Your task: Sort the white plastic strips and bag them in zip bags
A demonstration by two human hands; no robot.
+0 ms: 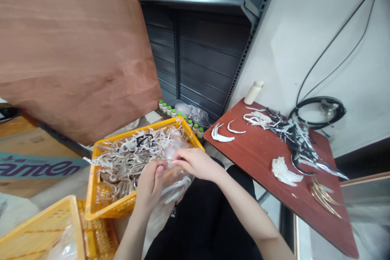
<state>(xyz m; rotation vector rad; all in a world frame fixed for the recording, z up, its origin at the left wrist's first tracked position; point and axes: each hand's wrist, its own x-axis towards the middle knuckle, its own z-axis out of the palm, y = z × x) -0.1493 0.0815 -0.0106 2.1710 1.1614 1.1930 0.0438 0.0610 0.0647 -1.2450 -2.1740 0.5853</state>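
Observation:
My left hand (151,178) and my right hand (196,163) are close together over the near right edge of a yellow plastic basket (114,207). The fingers of both are pinched on a clear plastic bag (178,180), which hangs over the basket's rim towards my lap. Pale curved pieces show through the lower part of the bag. Thin curved strips (134,158), white, silvery and a few black, fill the basket. Another clear plastic piece (176,140) lies among them, just beyond my fingertips; whether it belongs to the same bag I cannot tell.
On the right, a red-brown table (256,150) bears white curved strips (284,171), golden strips (324,197), a dark and silvery heap (301,142) and a white bottle (254,92). Green-capped jars (169,110) stand behind the basket. A second yellow basket (39,227) is at lower left.

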